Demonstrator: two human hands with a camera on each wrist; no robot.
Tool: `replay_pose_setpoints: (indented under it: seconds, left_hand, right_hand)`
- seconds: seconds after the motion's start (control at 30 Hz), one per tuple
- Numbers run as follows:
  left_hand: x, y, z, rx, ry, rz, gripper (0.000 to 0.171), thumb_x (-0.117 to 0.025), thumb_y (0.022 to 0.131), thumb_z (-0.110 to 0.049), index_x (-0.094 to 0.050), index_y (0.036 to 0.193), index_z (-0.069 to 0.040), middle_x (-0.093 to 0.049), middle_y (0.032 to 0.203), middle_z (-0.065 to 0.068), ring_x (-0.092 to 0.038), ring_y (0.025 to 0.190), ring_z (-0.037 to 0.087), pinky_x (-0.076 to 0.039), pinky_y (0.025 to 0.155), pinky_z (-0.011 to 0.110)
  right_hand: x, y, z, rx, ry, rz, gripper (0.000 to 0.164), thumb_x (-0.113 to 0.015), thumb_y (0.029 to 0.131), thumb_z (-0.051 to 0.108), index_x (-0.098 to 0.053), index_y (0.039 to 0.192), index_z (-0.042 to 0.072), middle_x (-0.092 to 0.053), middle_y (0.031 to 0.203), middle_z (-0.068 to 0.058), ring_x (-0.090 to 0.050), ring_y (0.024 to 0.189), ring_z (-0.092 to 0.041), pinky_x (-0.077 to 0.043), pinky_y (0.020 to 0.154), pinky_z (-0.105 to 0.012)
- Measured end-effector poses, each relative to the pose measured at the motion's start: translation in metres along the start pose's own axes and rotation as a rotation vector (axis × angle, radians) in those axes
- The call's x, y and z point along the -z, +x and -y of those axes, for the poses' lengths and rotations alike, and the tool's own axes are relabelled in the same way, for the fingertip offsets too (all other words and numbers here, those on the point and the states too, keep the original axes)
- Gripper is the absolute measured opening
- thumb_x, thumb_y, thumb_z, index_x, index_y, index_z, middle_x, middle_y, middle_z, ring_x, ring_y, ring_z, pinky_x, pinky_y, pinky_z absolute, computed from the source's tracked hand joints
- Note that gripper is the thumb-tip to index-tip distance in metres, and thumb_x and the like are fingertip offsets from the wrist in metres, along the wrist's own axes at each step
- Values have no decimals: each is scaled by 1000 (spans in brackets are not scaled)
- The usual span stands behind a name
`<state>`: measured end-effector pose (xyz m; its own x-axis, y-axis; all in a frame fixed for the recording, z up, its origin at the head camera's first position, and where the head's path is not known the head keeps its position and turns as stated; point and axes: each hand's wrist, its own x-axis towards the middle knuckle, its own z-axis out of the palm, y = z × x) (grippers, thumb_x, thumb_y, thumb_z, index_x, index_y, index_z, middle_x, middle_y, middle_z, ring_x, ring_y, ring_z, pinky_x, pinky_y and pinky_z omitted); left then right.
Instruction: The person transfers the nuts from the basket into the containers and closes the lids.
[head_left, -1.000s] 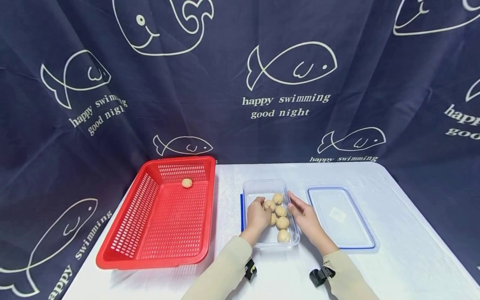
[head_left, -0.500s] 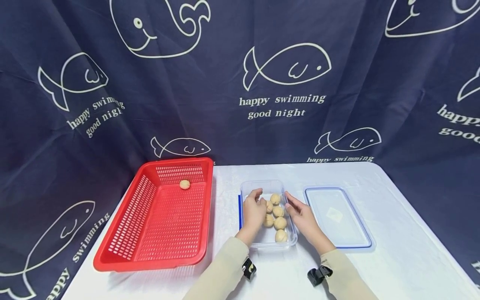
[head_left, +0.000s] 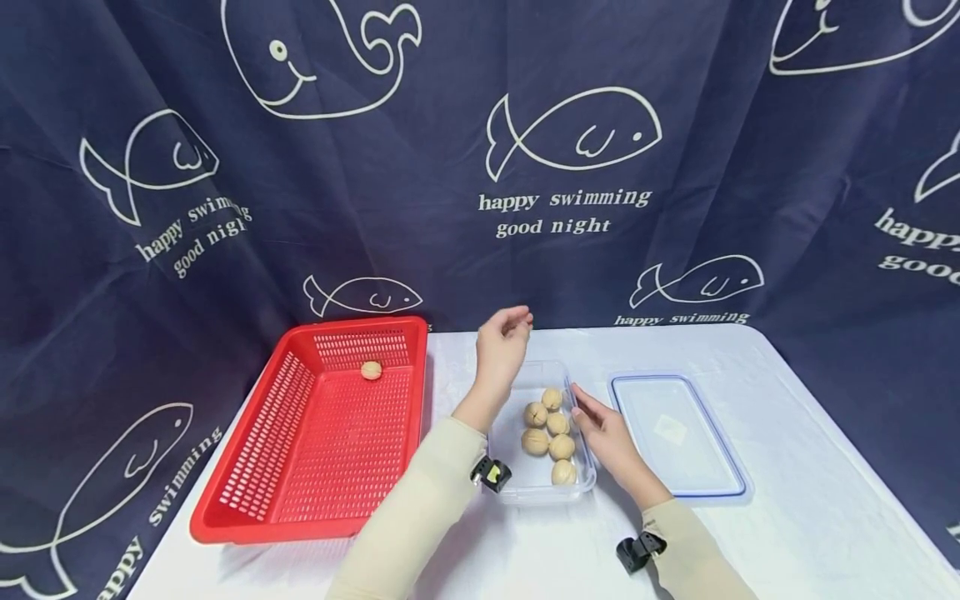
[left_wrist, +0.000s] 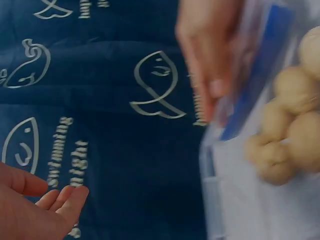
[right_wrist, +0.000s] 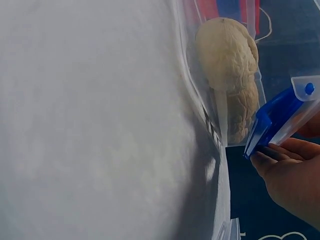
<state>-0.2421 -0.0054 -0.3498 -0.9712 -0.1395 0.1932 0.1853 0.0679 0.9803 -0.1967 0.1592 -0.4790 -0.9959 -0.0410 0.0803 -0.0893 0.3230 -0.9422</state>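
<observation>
My left hand [head_left: 501,350] is raised over the back left of a clear plastic food container [head_left: 517,493], fingers loosely bent. Nothing shows between its thumb and fingertips in the left wrist view, where the hand [left_wrist: 42,215] is at the lower left. Several walnuts [head_left: 536,442] lie inside the container, mostly toward its right side. My right hand [head_left: 611,446] holds the container's right side. In the right wrist view its fingers [right_wrist: 280,157] grip around the blue latch flap [right_wrist: 277,117]; part of that hand is cut off by the frame.
A red perforated basket [head_left: 345,454] stands on the left, with one walnut [head_left: 371,370] at its back. On the right, a clear lid with a blue seal [head_left: 678,433] lies flat on the white-covered table [head_left: 795,533]. A dark blue fish-print curtain [head_left: 420,183] hangs behind.
My left hand has let go of the walnuts and lifted up and back, out of the container. The walnuts lie still, and my right hand stays on the container's side.
</observation>
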Motion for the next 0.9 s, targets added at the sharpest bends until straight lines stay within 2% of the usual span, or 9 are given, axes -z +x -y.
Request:
replay_pose_setpoints:
  seconds: [0.13, 0.27, 0.47, 0.7, 0.77, 0.9]
  left_hand:
    - [12, 14, -18, -6, -79, -1, 23, -53, 91, 7, -65, 111, 8, -69, 104, 21, -66, 97, 33, -55, 80, 25]
    - [30, 27, -27, -24, -120, -17, 23, -51, 92, 9, -63, 112, 10, -67, 107, 27, -65, 99, 36, -55, 82, 26]
    - [58, 41, -35, -73, -150, -38, 24, -51, 92, 9, -62, 114, 12, -64, 110, 29, -65, 93, 26, -54, 86, 27]
    - [100, 54, -26, -119, -182, -84, 26, -57, 92, 6, -59, 116, 14, -61, 116, 33, -66, 88, 13, -54, 87, 30]
    - [112, 57, -21, -128, -181, -103, 27, -58, 92, 5, -59, 117, 14, -62, 114, 31, -67, 87, 12, -54, 87, 30]
    - [136, 64, -9, -138, -151, -156, 26, -60, 92, 2, -62, 115, 11, -68, 104, 21, -67, 88, 12, -54, 87, 30]
  right_hand:
    - [0, 0, -1, 2, 5, -6, 45, -50, 99, 8, -42, 143, 3, -40, 146, -18, -41, 133, -33, -33, 107, -32]
    - [-1, 0, -1, 4, -3, -4, 46, -51, 99, 9, -42, 143, 3, -40, 146, -19, -41, 133, -34, -33, 107, -34]
    - [-1, 1, -2, 1, -7, -11, 46, -51, 99, 7, -41, 143, 1, -40, 146, -19, -40, 133, -35, -34, 107, -36]
    - [-1, 0, -1, -22, 6, 5, 46, -51, 99, 9, -41, 144, 4, -39, 147, -17, -40, 134, -33, -33, 108, -35]
    - [0, -1, 0, -29, 12, 8, 46, -50, 100, 10, -41, 144, 4, -39, 147, -17, -39, 134, -33, -32, 109, -35]
    - [1, -1, 2, -29, 11, 6, 46, -50, 100, 10, -40, 144, 5, -39, 147, -17, -39, 134, -33, -32, 109, -34]
